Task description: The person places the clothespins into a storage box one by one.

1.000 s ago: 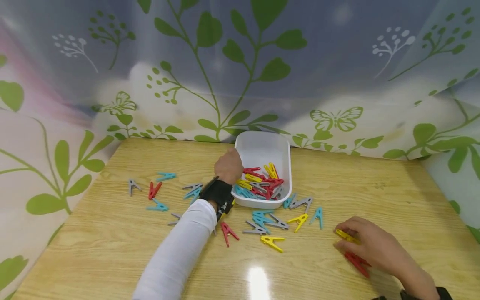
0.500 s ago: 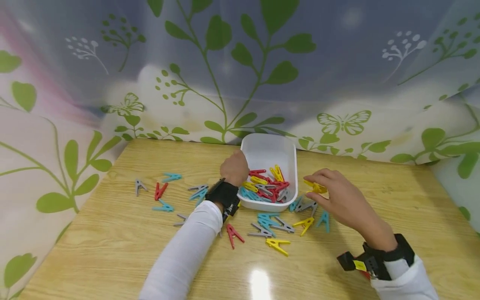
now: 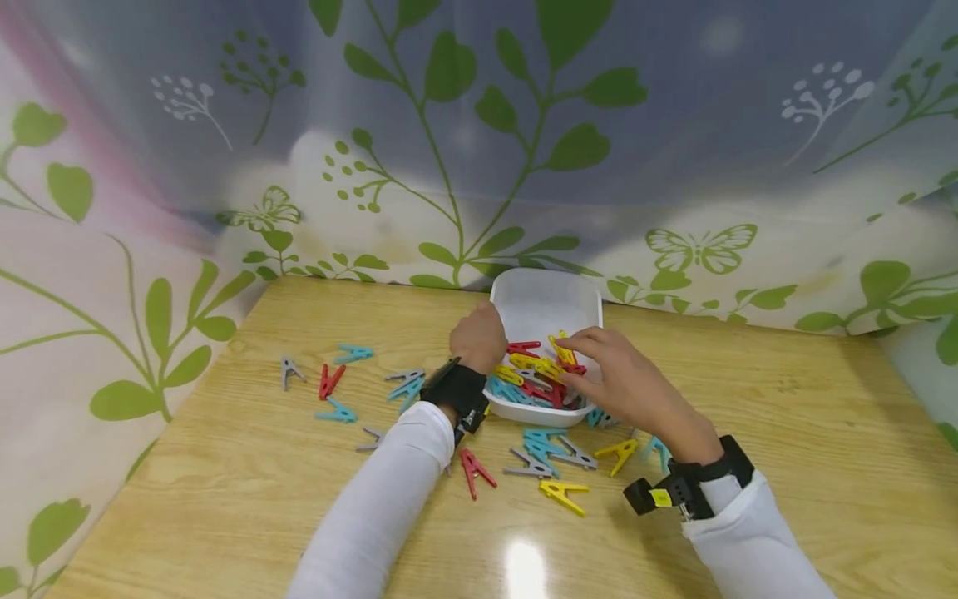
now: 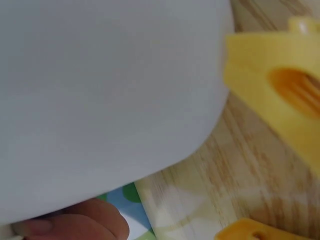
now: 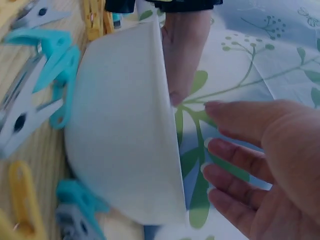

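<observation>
My left hand [image 3: 479, 337] grips the left rim of a white plastic bin [image 3: 542, 291]; in the left wrist view its curled fingers [image 4: 82, 222] show at the bin's edge. Above the bin's right side is my right hand [image 3: 624, 383], its fingers [image 5: 240, 155] spread apart with nothing between them in the right wrist view. A yellow clothespin [image 3: 550, 368] lies just beyond those fingertips, over the pile. Red, yellow, grey and blue clothespins fill the bin's near half.
Loose clothespins lie about the wooden table: a red one [image 3: 475, 472] and a yellow one [image 3: 563, 495] in front of the bin, a blue one [image 3: 337, 411] among several at the left. A leaf-patterned cloth [image 3: 404, 166] hangs behind the table.
My right hand has carried a yellow clothespin from the table's right side leftward to above the bin and let it go. My left hand has stayed at the rim.
</observation>
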Demonstrator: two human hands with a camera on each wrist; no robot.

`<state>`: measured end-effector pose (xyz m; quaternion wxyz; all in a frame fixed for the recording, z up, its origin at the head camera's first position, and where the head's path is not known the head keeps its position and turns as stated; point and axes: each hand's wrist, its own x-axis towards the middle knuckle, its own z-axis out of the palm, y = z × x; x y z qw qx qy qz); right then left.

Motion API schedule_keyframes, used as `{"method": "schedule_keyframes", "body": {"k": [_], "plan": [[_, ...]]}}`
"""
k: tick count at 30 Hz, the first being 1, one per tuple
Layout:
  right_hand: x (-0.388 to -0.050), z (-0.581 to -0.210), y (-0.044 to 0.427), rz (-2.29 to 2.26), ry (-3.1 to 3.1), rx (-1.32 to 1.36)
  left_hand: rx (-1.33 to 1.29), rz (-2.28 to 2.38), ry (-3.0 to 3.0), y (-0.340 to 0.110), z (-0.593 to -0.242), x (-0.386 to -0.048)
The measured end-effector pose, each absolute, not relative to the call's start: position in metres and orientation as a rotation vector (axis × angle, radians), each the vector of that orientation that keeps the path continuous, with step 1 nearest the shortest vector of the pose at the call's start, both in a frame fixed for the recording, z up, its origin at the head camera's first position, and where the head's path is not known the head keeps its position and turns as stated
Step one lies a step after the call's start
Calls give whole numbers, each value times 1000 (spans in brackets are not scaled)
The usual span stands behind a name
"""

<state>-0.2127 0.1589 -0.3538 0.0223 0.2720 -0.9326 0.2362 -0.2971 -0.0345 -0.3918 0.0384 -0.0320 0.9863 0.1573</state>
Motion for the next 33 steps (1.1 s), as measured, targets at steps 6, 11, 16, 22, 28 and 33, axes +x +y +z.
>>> {"method": "schedule_keyframes", "body": {"k": [6,11,16,22,28,33], "plan": [[-197,-359,188,880,-2920,768,-94,485,3026,-33,-396,-297],[-185,-362,219,918,-2902,738,-73,476,3046,-34,-395,-298],[-171,-364,247,913,-2931,677,-34,477,3081,-34,-393,-298],[-148,-366,275,896,-3080,597,-17,473,3065,-36,-392,-296],[-120,-371,298,896,-3243,475,-12,489,3037,-37,-391,-296],[-102,-377,313,871,-3320,412,-13,489,3040,-34,-393,-295]]}}
